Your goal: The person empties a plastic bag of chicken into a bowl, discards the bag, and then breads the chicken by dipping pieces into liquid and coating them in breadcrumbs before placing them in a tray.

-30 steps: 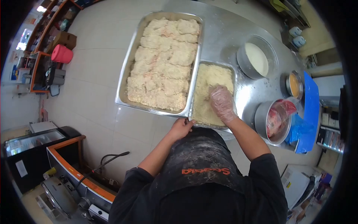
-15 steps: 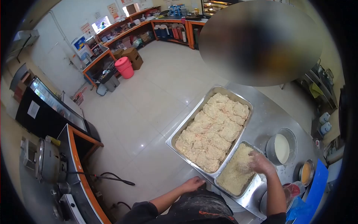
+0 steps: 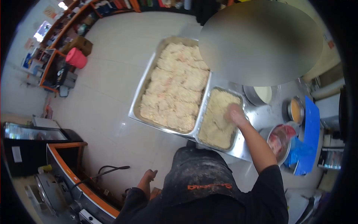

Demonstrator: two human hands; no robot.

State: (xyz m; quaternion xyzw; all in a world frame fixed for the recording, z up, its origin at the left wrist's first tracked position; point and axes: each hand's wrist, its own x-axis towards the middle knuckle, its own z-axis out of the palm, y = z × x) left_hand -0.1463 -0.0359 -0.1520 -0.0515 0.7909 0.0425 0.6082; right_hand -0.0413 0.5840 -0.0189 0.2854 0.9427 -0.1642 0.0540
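Note:
My right hand [image 3: 235, 114] reaches down to the pale breadcrumbs [image 3: 217, 125] at the right side of a small metal tray [image 3: 199, 140]. Its fingers are blurred and partly hidden. Left of that tray stands a larger, deep metal pan [image 3: 138, 116], filled with crumb-coated pieces [image 3: 173, 87] packed side by side. My left hand [image 3: 150, 175] hangs low by my left side, away from the worktop, its fingers curled and nothing visible in them.
On the metal worktop [image 3: 240, 150] at right are a bowl of white liquid [image 3: 263, 94], a small bowl of orange liquid [image 3: 296, 110] and a pot [image 3: 285, 155] with raw meat. A blue plastic bag [image 3: 298, 152] and blue board [image 3: 312, 134] lie beyond. A hose [image 3: 112, 170] is at lower left.
My view has tilted down and turned, so the pans sit higher and further left. My left hand has moved from the worktop's near edge to my side. My right hand stays at the breadcrumb tray.

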